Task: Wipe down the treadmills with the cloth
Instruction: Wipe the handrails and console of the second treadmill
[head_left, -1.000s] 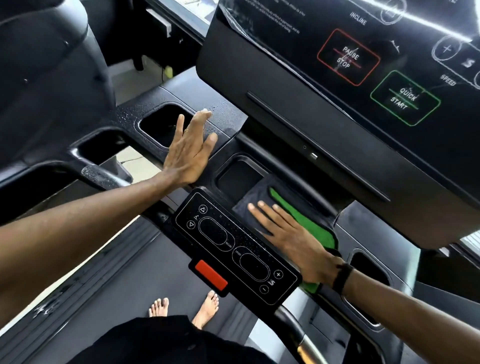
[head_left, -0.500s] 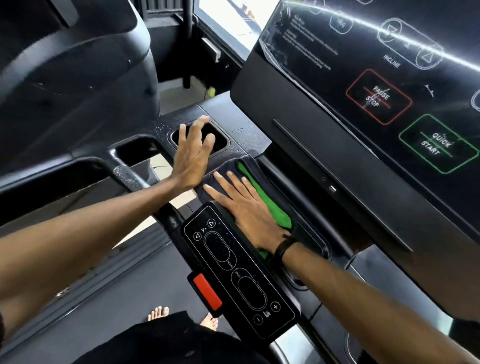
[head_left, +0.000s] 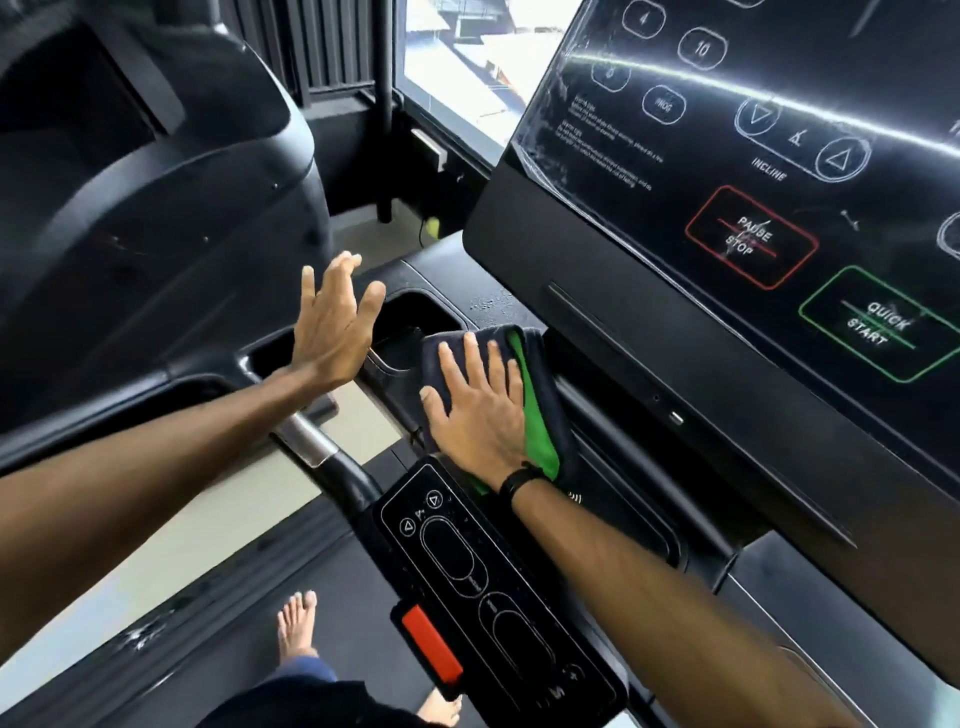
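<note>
At the left end of the treadmill console tray, a person's left hand hovers flat with fingers straight and spread, gripping nothing, above a rectangular cup recess. Just beside it, the right hand, a black band on its wrist, presses a folded black-and-green cloth flat against the tray with straight fingers. Farther right, the tilted display panel shows PAUSE STOP and QUICK START buttons. Below, a handlebar control pad carries a red tab.

Console screen — INCLINE, PAUSE STOP, QUICK START, perhaps 10.
</note>
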